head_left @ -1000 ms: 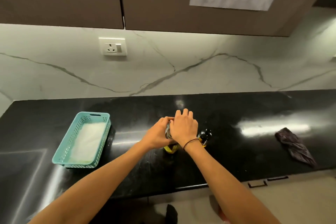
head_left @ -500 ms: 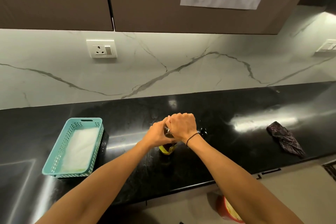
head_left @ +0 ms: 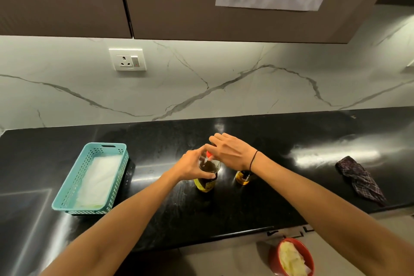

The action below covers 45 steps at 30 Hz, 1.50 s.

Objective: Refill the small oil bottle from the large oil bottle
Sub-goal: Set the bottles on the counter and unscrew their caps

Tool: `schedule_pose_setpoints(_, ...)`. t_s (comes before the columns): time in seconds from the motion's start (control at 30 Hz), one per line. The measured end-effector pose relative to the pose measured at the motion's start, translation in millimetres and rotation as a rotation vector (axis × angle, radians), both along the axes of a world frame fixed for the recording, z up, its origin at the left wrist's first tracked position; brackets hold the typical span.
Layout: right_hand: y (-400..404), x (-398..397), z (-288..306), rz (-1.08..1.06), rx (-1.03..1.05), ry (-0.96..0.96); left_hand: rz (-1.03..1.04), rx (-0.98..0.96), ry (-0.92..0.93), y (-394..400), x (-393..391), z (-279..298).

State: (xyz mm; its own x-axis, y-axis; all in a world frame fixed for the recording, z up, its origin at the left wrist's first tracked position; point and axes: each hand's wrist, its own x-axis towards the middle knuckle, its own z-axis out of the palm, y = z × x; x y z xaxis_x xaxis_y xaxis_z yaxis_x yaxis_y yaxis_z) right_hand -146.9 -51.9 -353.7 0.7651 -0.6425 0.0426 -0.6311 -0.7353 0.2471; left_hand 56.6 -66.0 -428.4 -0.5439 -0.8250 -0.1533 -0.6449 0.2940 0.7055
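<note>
The large oil bottle (head_left: 207,175) stands upright on the black counter (head_left: 291,197), holding dark yellow oil and a yellow label. My left hand (head_left: 191,167) wraps around its shoulder. My right hand (head_left: 230,151) sits over the bottle's top, fingers on a red cap (head_left: 209,154) that peeks out beneath them. The small oil bottle (head_left: 243,177) stands just to the right, partly hidden under my right wrist, with amber oil in its base.
A teal perforated basket (head_left: 74,195) lined with white paper sits to the left. A dark checked cloth (head_left: 360,179) lies at the right. A red bin (head_left: 291,257) stands on the floor below the counter edge. A wall socket (head_left: 127,59) is on the marble backsplash.
My right hand has opened from a fist over the bottle top and shifted right, showing the red cap. The camera has tilted, so the small bottle is more visible.
</note>
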Motion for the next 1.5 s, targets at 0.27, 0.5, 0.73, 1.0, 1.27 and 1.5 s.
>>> schedule_pose_setpoints(0.27,5.7,5.6,6.6,-0.143,0.071,-0.128,0.000,-0.019,-0.002,-1.1,-2.0,-5.5)
schedule_pose_setpoints(0.5,5.6,17.5,14.3,-0.103,0.196,-0.102,0.057,-0.001,-0.042,-1.2,-2.0,-10.7)
schedule_pose_setpoints(0.73,9.2,15.3,24.5,-0.024,0.222,-0.076,0.055,0.000,-0.044,-0.8,-1.4,-10.7)
schedule_pose_setpoints(1.0,15.0,27.4,28.6,-0.205,0.207,-0.093,0.063,0.011,-0.032,0.2,-3.0,-11.8)
schedule_pose_setpoints(1.27,15.6,24.0,39.2,-0.065,0.204,-0.107,0.072,0.009,-0.026,1.1,-2.7,-12.5)
schedule_pose_setpoints(1.5,16.0,-6.4,17.0,-0.328,0.275,-0.827,0.000,-0.006,0.049,7.2,4.7,-9.2)
